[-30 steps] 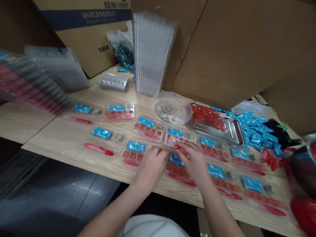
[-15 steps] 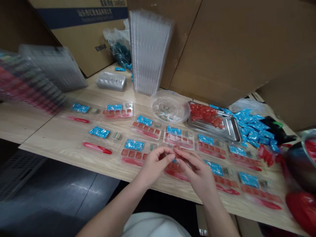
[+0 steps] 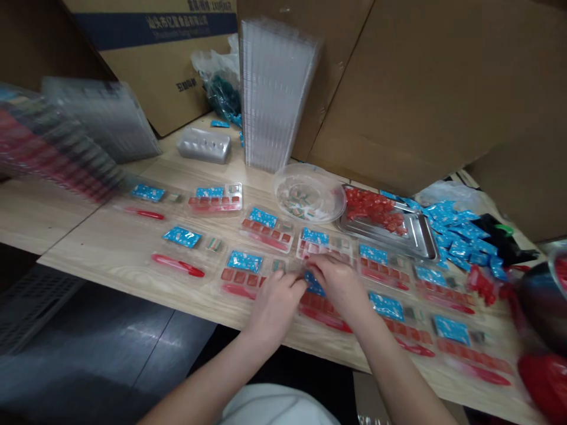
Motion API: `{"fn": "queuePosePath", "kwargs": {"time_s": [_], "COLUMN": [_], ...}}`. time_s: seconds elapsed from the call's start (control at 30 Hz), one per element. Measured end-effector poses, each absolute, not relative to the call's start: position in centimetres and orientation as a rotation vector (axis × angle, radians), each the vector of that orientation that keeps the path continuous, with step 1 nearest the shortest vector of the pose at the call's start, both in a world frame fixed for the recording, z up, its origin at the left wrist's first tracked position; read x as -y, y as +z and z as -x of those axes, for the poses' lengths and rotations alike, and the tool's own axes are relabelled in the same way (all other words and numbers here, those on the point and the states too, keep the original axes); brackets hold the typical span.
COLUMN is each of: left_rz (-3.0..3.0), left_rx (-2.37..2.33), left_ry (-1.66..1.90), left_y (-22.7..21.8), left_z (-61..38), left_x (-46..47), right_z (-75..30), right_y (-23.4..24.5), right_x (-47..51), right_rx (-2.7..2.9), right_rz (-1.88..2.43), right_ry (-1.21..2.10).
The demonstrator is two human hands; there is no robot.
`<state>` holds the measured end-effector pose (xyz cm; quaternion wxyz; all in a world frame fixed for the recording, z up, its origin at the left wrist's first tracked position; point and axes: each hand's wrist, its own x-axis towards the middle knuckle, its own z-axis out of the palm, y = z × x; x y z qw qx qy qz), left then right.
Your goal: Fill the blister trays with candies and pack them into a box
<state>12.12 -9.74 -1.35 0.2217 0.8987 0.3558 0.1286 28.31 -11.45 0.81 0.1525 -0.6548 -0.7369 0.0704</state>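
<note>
Head view: two bare hands work low over the nearer row of clear trays [image 3: 195, 255], wrists bent inward, forearms rising from the bottom edge. The left hand [image 3: 275, 302] covers the right end of the second tray; the right hand [image 3: 340, 284] reaches over the third tray [image 3: 321, 304], beside its blue packet [image 3: 315, 284]. The fingers of both are curled; whether they grip anything cannot be told.

Eleven trays lie in two rows, five near and six behind. Nine show red squares; the leftmost of each row shows one blue packet, one striped piece and one red pen-shaped piece [image 3: 177, 265].

Beyond, on the pale wood-grain table [image 3: 110, 248], stand one clear bowl [image 3: 332, 192] of striped pieces and one metal tray [image 3: 423, 236] of red packets [image 3: 374, 209], next to heaped blue packets [image 3: 465, 236]. A tall clear stack [image 3: 274, 94] rises before brown cardboard [image 3: 420, 88].
</note>
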Motion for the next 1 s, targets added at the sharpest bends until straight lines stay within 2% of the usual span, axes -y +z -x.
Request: {"fn": "queuePosePath", "kwargs": {"time_s": [0.2, 0.33, 0.47, 0.67, 0.9, 1.0], "left_rz": [-2.396, -2.027, -1.513, -0.588, -0.529, -0.514], "left_rx": [-0.943, -0.878, -0.636, -0.586, -0.895, -0.940], "left_ry": [0.438, 0.599, 0.463, 0.255, 0.375, 0.465], "left_y": [-0.7, 1.5, 2.5, 1.4, 3.4, 4.0], "left_z": [-11.7, -10.8, -11.4, -13.2, -14.7, -15.8], "left_x": [8.9, 9.3, 10.6, 12.9, 12.4, 12.6], "right_z": [-28.4, -29.4, -28.3, -29.5, -43.5, -48.6], "right_y": [1.2, 2.8, 3.4, 2.3, 5.7, 5.7], "right_x": [11.0, 14.5, 18.8, 22.6, 31.3, 35.4], "right_rx": [2.138, 1.771, 1.695, 1.377, 0.747, 0.703], "right_rz": [1.898, 1.792, 1.643, 1.788, 2.406, 2.546], "right_ry": [0.284, 0.345, 0.480, 0.125, -0.936, -0.876]}}
